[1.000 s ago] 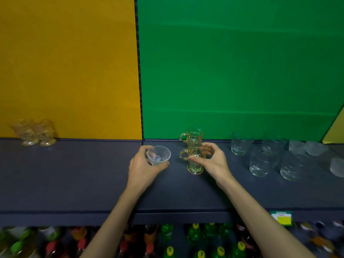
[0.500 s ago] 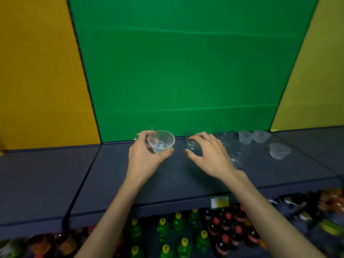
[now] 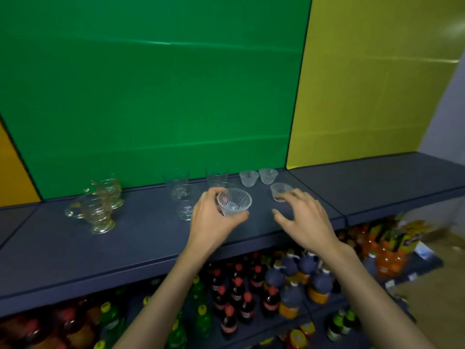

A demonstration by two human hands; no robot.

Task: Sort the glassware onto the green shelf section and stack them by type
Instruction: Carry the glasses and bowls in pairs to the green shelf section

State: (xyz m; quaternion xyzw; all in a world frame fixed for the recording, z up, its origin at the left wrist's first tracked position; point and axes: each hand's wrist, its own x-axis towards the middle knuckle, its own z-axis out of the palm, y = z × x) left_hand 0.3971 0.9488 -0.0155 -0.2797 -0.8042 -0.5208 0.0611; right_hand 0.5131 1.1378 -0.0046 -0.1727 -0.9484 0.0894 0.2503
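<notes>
Left hand point(image 3: 214, 222) clamped round ribbed cup point(image 3: 234, 205), held just above shelf point(image 3: 141, 238) in front of green panel point(image 3: 151, 96). Right hand point(image 3: 302, 217) apart, fingers spread, empty, reaching toward small cup point(image 3: 279, 191). Two matching cups point(image 3: 258, 177) near behind. Risk: spread fingers knocking small cup over; ribbed cup clipping tumblers point(image 3: 183, 197) just beside left hand.

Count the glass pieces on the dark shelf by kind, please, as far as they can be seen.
amber handled mugs: 2 seen, blurred, perhaps stacked
clear tumblers: 3 seen
small ribbed cups: 4, one of them held by the left hand
Total: 9 seen
</notes>
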